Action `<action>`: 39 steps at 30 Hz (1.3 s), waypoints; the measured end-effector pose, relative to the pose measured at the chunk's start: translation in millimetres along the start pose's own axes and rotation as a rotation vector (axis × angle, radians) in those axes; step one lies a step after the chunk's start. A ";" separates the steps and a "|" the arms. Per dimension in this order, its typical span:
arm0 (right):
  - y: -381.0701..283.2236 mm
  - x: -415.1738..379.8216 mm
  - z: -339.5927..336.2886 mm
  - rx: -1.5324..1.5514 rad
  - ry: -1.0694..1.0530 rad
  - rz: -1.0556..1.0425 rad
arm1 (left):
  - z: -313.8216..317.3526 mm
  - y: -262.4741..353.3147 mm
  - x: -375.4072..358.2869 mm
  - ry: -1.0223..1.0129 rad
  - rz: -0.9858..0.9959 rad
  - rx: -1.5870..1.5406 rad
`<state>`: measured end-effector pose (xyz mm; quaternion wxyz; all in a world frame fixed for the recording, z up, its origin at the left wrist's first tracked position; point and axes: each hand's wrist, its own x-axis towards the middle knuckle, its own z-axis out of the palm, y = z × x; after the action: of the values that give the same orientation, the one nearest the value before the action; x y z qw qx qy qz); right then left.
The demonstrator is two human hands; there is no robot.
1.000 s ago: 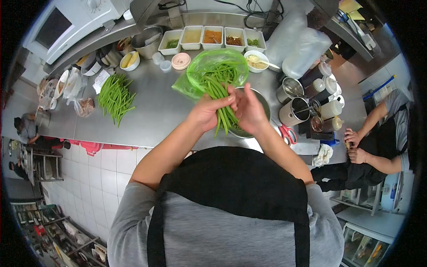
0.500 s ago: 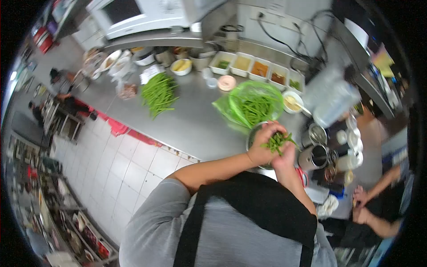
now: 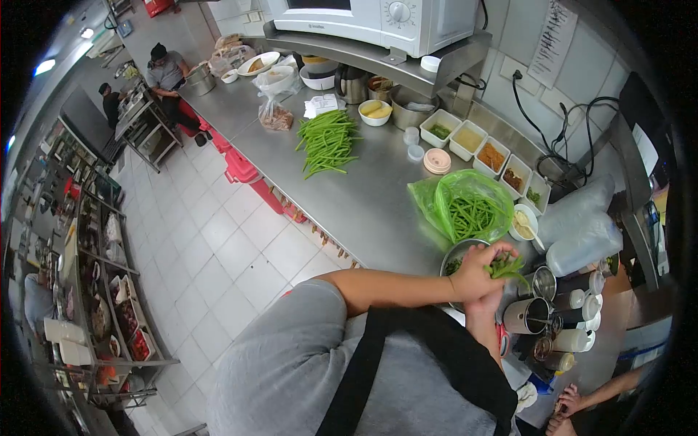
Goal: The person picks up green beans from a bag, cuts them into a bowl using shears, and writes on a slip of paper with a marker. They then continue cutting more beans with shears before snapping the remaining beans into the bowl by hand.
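Observation:
My left hand (image 3: 476, 276) and my right hand (image 3: 485, 303) meet over the near edge of the counter, the left lying across the right. A small bunch of cut green beans (image 3: 507, 267) sticks out on the far side of my curled fingers. Behind my left hand is a metal bowl (image 3: 444, 266) with green bits inside, partly hidden by that hand. Just beyond it lies an open green plastic bag (image 3: 443, 190) holding cut green beans (image 3: 471, 216). Long whole green beans (image 3: 327, 144) are piled farther left. My right fingers are mostly covered.
White containers of seasonings (image 3: 491, 156) line the back of the steel counter (image 3: 291, 174). Jars (image 3: 574, 299) and a metal canister (image 3: 525, 317) crowd the right side. A microwave (image 3: 363, 18) sits on the shelf above. Another person's hands (image 3: 566, 408) show at lower right.
The view has swung left, so the counter and its things appear farther right. My hands remain together around the cut green beans, with the left hand now lying more across the right.

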<state>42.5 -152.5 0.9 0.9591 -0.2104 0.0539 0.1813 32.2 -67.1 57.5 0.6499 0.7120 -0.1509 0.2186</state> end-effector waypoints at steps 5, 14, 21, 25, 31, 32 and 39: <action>-1.3 -13.9 14.1 0.058 0.119 0.072 | -4.3 -27.1 3.8 -0.014 0.350 0.197; -7.7 -5.5 -2.4 0.104 0.019 0.015 | 7.7 -15.4 4.4 -0.255 0.081 -0.166; -8.8 10.3 -25.8 0.419 -0.525 0.151 | 2.7 -15.0 9.0 -0.071 -0.012 0.065; 4.5 8.9 -6.4 0.133 -0.076 0.020 | 6.2 -28.1 3.9 -0.169 -0.246 -0.275; -5.4 0.9 12.7 0.366 -0.036 -0.030 | 1.8 -30.3 2.7 -0.172 -0.398 -0.534; -4.9 0.8 16.7 0.312 0.015 -0.020 | 1.8 -30.0 4.0 -0.167 -0.385 -0.511; 6.1 -2.6 10.6 0.215 0.117 0.044 | -4.5 -29.7 2.8 -0.113 -0.479 -0.546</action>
<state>38.1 -143.7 8.6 0.9672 -0.1152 0.1335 0.1828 48.9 -59.2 33.7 0.8394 0.5386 -0.0682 -0.0278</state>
